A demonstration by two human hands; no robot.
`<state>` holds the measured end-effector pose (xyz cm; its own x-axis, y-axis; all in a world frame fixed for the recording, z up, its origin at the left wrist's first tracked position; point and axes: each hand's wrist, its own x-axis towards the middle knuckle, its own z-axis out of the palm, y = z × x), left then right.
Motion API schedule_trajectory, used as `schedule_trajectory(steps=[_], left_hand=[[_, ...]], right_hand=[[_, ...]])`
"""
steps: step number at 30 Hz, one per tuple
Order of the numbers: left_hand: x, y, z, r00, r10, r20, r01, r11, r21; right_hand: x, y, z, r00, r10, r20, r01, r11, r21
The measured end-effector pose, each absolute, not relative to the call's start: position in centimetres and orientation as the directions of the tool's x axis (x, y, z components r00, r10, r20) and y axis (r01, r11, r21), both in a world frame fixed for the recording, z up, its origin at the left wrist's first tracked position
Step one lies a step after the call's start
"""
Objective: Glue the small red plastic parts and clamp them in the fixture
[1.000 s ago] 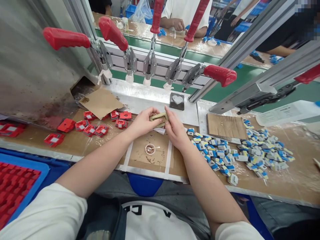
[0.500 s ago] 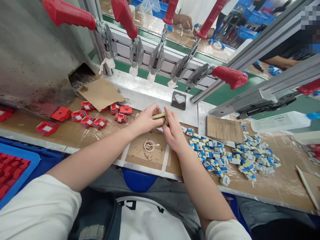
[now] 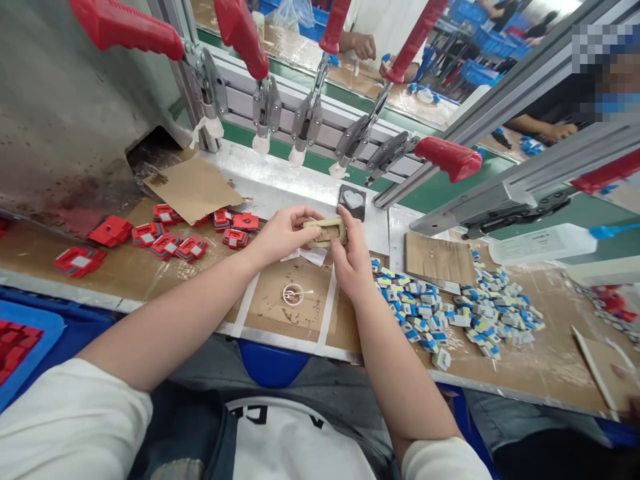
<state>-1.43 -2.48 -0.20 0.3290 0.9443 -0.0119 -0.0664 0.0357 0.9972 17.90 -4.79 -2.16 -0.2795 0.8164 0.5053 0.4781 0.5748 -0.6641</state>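
Note:
My left hand (image 3: 280, 235) and my right hand (image 3: 351, 259) together hold a small flat tan frame-shaped piece (image 3: 326, 231) just above the cardboard work mat (image 3: 280, 313). The fingertips of both hands pinch its two ends. Under it lies a scrap of white paper (image 3: 311, 256). A small round cap with a thin white stick (image 3: 293, 294) sits on the mat below my hands. A dark square block with a white heart (image 3: 352, 200) rests on the metal plate (image 3: 280, 181) just beyond my right hand.
Red square parts (image 3: 170, 241) lie scattered to the left, a heap of blue-and-white parts (image 3: 450, 310) to the right. Red-handled toggle clamps (image 3: 310, 113) hang over the plate. A cardboard sheet (image 3: 193, 189), a wood board (image 3: 437, 260) and a blue tray (image 3: 25, 340) are around. Other people work across the green belt.
The tan piece has turned from edge-on to flat between my fingers, and my hands sit slightly closer to the heart block. The view has shifted to the right.

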Motion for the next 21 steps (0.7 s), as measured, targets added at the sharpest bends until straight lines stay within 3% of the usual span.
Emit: schedule_trajectory(steps=[4,9,14,21], left_hand=[[-1.2,-2.4,-0.6,0.331,0.943,-0.027,-0.062,0.050,0.997],[-1.0,-2.9,-0.6,0.334,0.943,-0.011,-0.022,0.019,1.000],[-0.8,-3.2,-0.7,0.301,0.954,-0.009,0.072,-0.013,0.997],[-0.6,-3.6,0.0,0.226,0.973,0.049,0.233,-0.102,0.967]], right_hand=[[17.9,-4.7,-2.3,-0.193,0.822,0.536,0.464,0.558,-0.688],[17.7,-4.6,-2.5,-0.161,0.877,0.452,0.429,0.475,-0.769],[17.4,-4.7,-2.9,-0.136,0.917,0.374,0.360,0.397,-0.844],[17.0,-4.4,-2.9,-0.098,0.922,0.374,0.315,0.385,-0.868]])
